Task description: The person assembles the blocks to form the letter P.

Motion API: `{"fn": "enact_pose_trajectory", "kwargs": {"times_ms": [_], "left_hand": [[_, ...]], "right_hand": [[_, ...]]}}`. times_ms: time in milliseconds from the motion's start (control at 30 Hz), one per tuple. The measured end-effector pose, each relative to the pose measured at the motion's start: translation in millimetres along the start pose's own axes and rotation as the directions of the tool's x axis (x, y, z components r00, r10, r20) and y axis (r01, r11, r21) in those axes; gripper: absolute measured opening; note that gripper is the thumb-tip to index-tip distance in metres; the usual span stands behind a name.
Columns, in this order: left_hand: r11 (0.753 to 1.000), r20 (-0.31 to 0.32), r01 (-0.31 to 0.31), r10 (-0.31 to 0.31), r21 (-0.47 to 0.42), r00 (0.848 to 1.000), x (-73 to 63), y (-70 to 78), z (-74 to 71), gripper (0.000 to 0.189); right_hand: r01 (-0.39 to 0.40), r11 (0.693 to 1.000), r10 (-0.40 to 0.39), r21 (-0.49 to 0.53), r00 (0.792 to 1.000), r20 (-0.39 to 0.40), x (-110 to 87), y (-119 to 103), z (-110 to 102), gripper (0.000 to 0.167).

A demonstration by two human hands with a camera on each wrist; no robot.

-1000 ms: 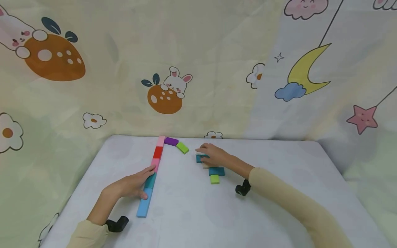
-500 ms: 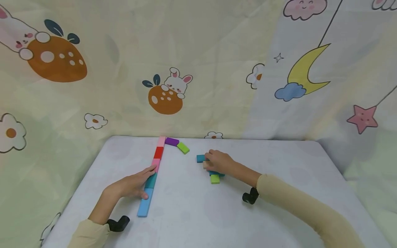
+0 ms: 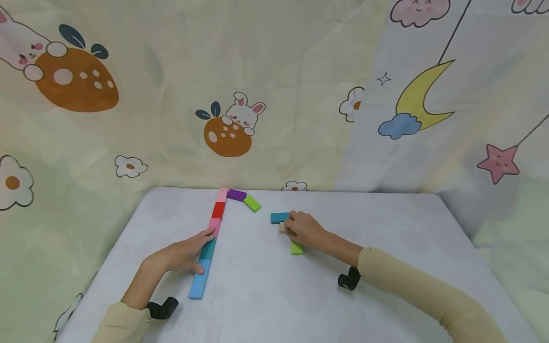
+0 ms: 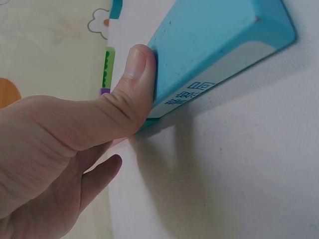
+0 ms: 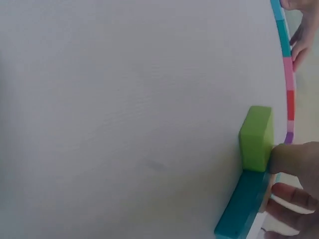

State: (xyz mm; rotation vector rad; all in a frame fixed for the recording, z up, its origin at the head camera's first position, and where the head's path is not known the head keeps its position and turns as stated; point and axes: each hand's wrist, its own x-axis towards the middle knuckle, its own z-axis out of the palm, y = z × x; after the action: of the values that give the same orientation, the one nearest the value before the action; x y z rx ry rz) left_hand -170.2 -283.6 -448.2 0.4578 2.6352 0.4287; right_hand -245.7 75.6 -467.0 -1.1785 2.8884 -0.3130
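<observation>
A straight row of flat blocks runs along the left of the table: light blue (image 3: 198, 286), teal (image 3: 208, 248), pink (image 3: 214, 224), red (image 3: 218, 210) and pale pink (image 3: 221, 195). My left hand (image 3: 180, 252) rests along it, fingertips on the pink block and thumb on the light blue one. In the left wrist view, the thumb (image 4: 132, 84) presses the light blue block's edge. My right hand (image 3: 306, 231) bends over a stepped group, thumb and fingers about a beige block (image 3: 281, 228). A blue-teal block (image 3: 279, 218) and a green block (image 3: 297, 248) flank it; the second blue-teal block (image 5: 241, 204) is hidden from the head view.
A purple block (image 3: 237, 194) and a lime green block (image 3: 252, 204) angle off the row's far end. White tabletop (image 3: 249, 276) lies between the hands. Behind the table's far edge hangs a printed cloth (image 3: 300, 95). Each wrist carries a black camera (image 3: 349, 278).
My right hand has come rightward and nearer from the group's far blue-teal block, uncovering it, and now covers the nearer blue-teal block. The left hand and the row stay in place.
</observation>
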Motion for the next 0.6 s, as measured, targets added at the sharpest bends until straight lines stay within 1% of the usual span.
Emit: {"fn": "enact_pose_trajectory", "kwargs": {"times_ms": [33,100,167,233,300,367,433,500,533,600], "left_hand": [[1.0,0.0,-0.002,0.002,0.0,1.0,0.1,0.2,-0.1,0.103],[1.0,0.001,-0.001,0.001,-0.003,1.0,-0.1,0.9,-0.5,0.103],[1.0,0.004,0.0,0.0,-0.007,1.0,-0.4,1.4,-1.1,0.103],[1.0,0.01,0.0,0.001,-0.011,1.0,-0.7,1.8,-1.7,0.102],[1.0,0.014,0.002,-0.002,-0.014,1.0,-1.1,2.2,-2.3,0.103],[1.0,0.017,0.006,-0.006,-0.017,1.0,-1.4,2.5,-2.6,0.103],[1.0,0.016,0.01,-0.01,-0.016,1.0,-1.7,2.9,-2.6,0.103],[1.0,0.012,0.012,-0.012,-0.017,1.0,-2.0,3.4,-2.4,0.103],[1.0,0.01,0.014,-0.014,-0.018,1.0,-2.1,3.5,-2.2,0.102],[1.0,0.005,0.014,-0.014,-0.018,1.0,-2.2,3.7,-1.7,0.102]], "right_hand": [[0.015,1.0,-0.015,-0.002,1.0,-0.002,-0.7,1,0,0.021],[0.031,0.999,-0.032,0.021,0.999,0.024,-2.1,3,0,0.018],[0.036,0.997,-0.041,0.067,0.996,0.078,-3.5,5,-2,0.018],[0.052,0.994,-0.065,0.096,0.988,0.14,-4.3,9,-5,0.026],[0.08,0.989,-0.105,0.126,0.974,0.203,-4.6,12,-10,0.036],[0.111,0.983,-0.147,0.148,0.953,0.265,-4.3,16,-14,0.043],[0.137,0.977,-0.183,0.164,0.932,0.311,-3.5,18,-17,0.046],[0.166,0.973,-0.213,0.163,0.918,0.334,-1.8,17,-20,0.046],[0.183,0.971,-0.226,0.156,0.917,0.328,-0.3,16,-21,0.046],[0.208,0.971,-0.235,0.121,0.926,0.295,4.4,11,-21,0.043]]}}
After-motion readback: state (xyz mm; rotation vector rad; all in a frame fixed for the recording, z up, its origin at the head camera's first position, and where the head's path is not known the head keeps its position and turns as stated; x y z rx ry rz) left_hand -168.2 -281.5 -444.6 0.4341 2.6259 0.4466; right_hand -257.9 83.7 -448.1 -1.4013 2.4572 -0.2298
